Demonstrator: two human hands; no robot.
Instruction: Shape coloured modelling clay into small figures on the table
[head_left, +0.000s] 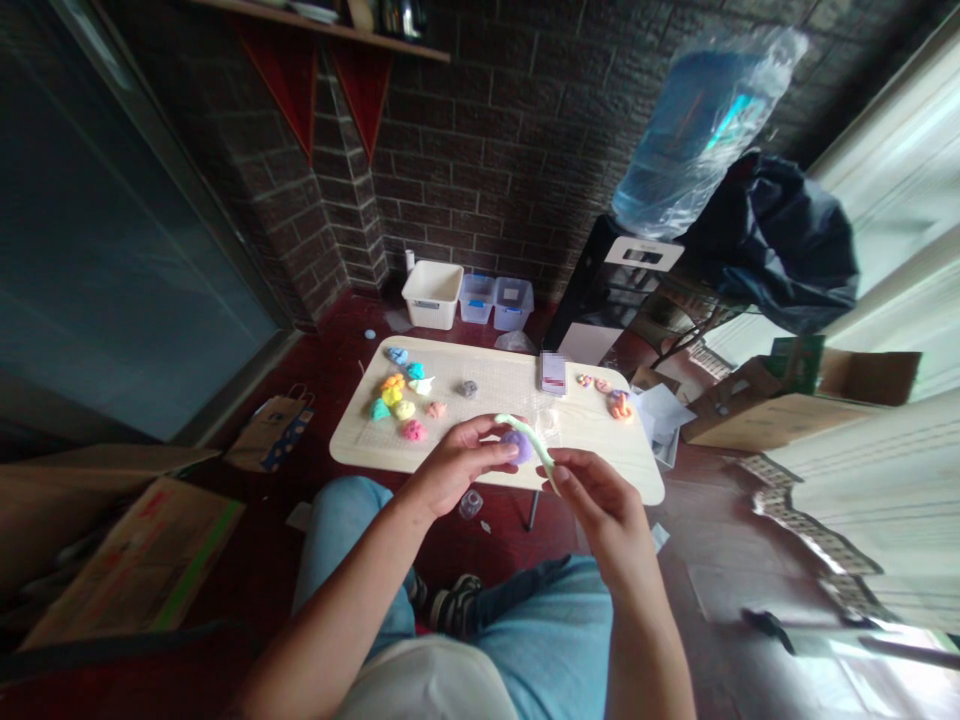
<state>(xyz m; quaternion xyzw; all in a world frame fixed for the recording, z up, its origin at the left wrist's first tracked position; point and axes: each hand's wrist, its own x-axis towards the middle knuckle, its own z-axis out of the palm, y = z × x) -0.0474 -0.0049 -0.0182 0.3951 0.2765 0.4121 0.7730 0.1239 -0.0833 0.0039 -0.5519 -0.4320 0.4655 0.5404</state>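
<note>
Above the table's front edge, my left hand [469, 455] is closed around a purple ball of modelling clay [516, 447]. A pale green clay strip [531, 432] arches over that ball, its far end near my left fingertips. My right hand [598, 500] pinches the strip's lower end between thumb and fingers. On the light wooden table [480, 465] behind my hands lie several coloured clay lumps, among them a pink one [414, 429], a yellow-orange one [392, 387] and a grey one [469, 388].
A small card box [553, 372] stands at the table's back edge. Orange-and-purple clay [620, 404] lies at the right end. Behind are a white bin [433, 294], clear plastic tubs [513, 302] and a water dispenser [611, 290]. Cardboard boxes [787, 405] flank the table.
</note>
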